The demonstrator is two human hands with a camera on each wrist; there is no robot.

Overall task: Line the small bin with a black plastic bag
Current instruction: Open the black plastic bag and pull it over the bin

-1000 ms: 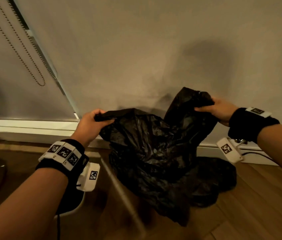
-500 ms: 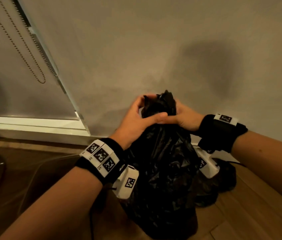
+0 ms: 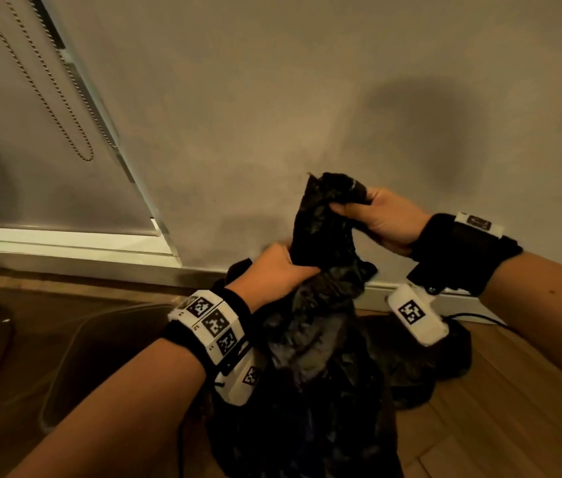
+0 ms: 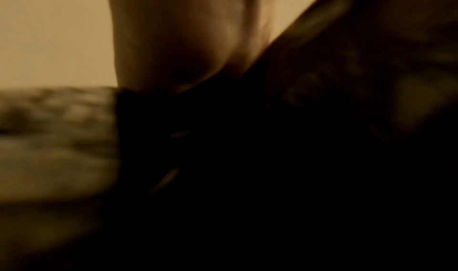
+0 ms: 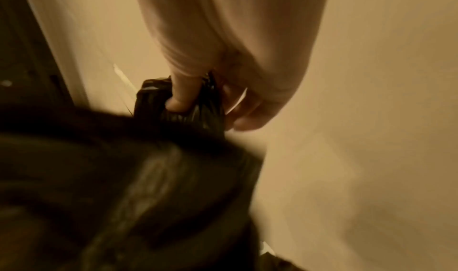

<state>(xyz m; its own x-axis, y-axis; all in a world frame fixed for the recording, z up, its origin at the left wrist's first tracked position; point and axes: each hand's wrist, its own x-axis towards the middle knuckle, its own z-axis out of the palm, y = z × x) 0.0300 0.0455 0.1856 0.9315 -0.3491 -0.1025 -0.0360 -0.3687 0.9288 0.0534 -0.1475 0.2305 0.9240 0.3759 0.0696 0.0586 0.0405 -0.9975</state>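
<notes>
Nearest me, my left hand (image 3: 274,270) has its grip closed around the gathered neck of the crumpled black plastic bag (image 3: 310,357), whose bulk hangs down toward the wooden floor (image 3: 514,408). Slightly farther and to the right, my right hand (image 3: 386,215) pinches the bag's bunched top end. Beyond stands the plain beige wall (image 3: 272,98), a beaded cord (image 3: 48,84) hanging far left.
</notes>
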